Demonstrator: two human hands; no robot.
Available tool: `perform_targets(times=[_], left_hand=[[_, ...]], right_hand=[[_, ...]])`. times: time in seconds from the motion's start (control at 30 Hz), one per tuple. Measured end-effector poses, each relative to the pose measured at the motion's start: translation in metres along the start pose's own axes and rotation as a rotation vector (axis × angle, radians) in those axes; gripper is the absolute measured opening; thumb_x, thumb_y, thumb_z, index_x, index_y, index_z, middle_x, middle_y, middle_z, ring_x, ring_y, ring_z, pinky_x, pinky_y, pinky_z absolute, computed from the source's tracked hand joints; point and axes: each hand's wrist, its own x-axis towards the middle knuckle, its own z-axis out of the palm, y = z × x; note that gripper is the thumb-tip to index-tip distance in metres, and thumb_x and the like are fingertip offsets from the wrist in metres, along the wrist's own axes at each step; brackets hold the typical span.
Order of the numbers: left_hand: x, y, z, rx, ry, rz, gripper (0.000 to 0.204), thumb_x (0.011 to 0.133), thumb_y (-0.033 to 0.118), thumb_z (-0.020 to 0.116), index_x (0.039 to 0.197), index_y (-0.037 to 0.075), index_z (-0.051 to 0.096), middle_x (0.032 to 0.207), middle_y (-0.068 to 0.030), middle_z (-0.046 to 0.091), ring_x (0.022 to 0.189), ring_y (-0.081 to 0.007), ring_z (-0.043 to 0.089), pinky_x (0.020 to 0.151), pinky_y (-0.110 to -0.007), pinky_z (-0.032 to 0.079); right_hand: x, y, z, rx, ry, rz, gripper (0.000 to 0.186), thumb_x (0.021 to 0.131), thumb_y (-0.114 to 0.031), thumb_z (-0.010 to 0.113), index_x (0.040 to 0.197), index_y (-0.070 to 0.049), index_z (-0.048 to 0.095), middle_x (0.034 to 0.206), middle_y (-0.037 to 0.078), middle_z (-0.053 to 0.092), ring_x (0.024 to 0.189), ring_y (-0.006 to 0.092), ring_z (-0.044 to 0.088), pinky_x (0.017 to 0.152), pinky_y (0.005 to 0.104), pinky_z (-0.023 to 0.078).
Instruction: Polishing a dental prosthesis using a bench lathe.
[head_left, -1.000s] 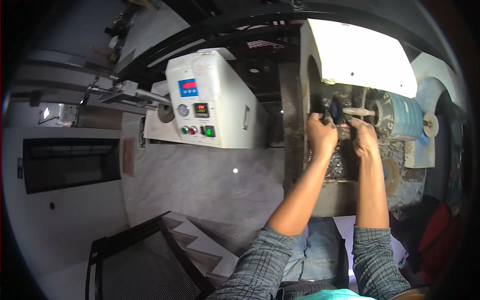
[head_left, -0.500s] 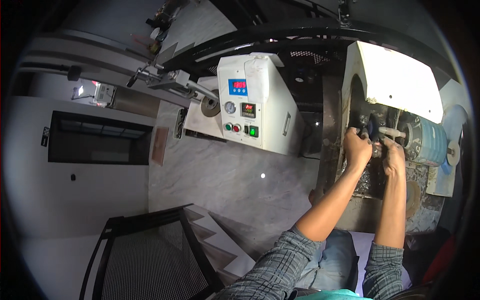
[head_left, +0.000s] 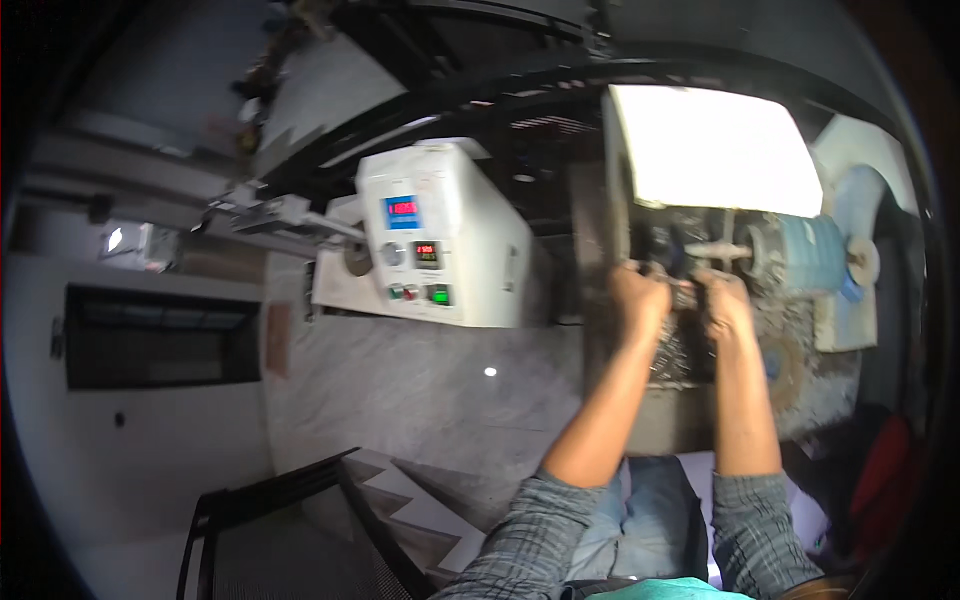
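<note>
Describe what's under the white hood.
By the near edge of the white hood, a pale tapered piece and a blue cylinder show, near the right hand; the hood covers whatever lies deeper.

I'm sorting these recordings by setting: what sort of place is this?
Most likely a workshop: a white cabinet carries lit displays and coloured buttons, a blue cylinder lies in line with a pale tapered rod, and the left hand and right hand are at a grimy trough.

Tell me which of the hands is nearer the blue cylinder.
Right. The right hand is just left of the blue cylinder, slightly lower; the left hand is farther left.
</note>
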Motion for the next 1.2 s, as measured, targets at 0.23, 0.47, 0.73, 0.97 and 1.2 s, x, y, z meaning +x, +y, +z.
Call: perform_targets(times=[0.23,0.47,0.73,0.97,1.2], left_hand=[[0.01,-0.017,0.002,-0.22,-0.062,-0.07,0.006,0.091,-0.004,0.058,0.087,-0.007,0.061,0.071,-0.0048,0.062,0.061,-0.0093,0.054,0.053,-0.028,0.042],[-0.021,0.0,0.0,-0.286,-0.026,0.336,0.017,0.09,-0.014,0.044,0.104,-0.006,0.05,0.084,-0.0105,0.064,0.073,-0.0106,0.062,0.06,-0.025,0.046],[-0.004,-0.001,0.006,-0.241,-0.023,-0.102,0.008,0.09,-0.003,0.056,0.086,-0.007,0.062,0.077,-0.0086,0.065,0.068,-0.0092,0.056,0.058,-0.026,0.042],[-0.001,0.003,0.003,-0.286,-0.021,-0.191,0.008,0.089,-0.002,0.06,0.086,-0.008,0.064,0.077,-0.0065,0.062,0.064,-0.0109,0.053,0.059,-0.028,0.043],[-0.014,0.016,0.004,-0.399,-0.001,-0.151,0.008,0.089,-0.004,0.059,0.083,-0.008,0.062,0.077,-0.0077,0.062,0.064,-0.0115,0.054,0.058,-0.028,0.043]], right_hand=[[-0.012,-0.017,0.014,0.022,-0.135,-0.011,0.013,0.09,-0.005,0.063,0.093,0.007,0.068,0.082,0.015,0.072,0.063,0.0188,0.067,0.052,0.0276,0.053],[-0.027,-0.015,0.011,-0.031,-0.187,-0.185,0.013,0.089,0.003,0.06,0.092,0.005,0.072,0.082,0.012,0.073,0.067,0.0152,0.067,0.06,0.0277,0.054],[-0.01,-0.021,0.009,0.067,-0.136,-0.019,0.012,0.089,0.002,0.06,0.095,0.01,0.067,0.083,0.017,0.071,0.063,0.0198,0.068,0.057,0.0288,0.056],[-0.023,-0.034,0.017,0.046,-0.038,0.022,0.014,0.088,-0.003,0.065,0.084,0.011,0.066,0.077,0.017,0.071,0.058,0.0199,0.067,0.052,0.0292,0.055],[-0.017,-0.035,0.012,0.049,-0.094,-0.004,0.014,0.09,-0.004,0.063,0.09,0.009,0.066,0.08,0.019,0.071,0.061,0.0205,0.068,0.052,0.029,0.054]])
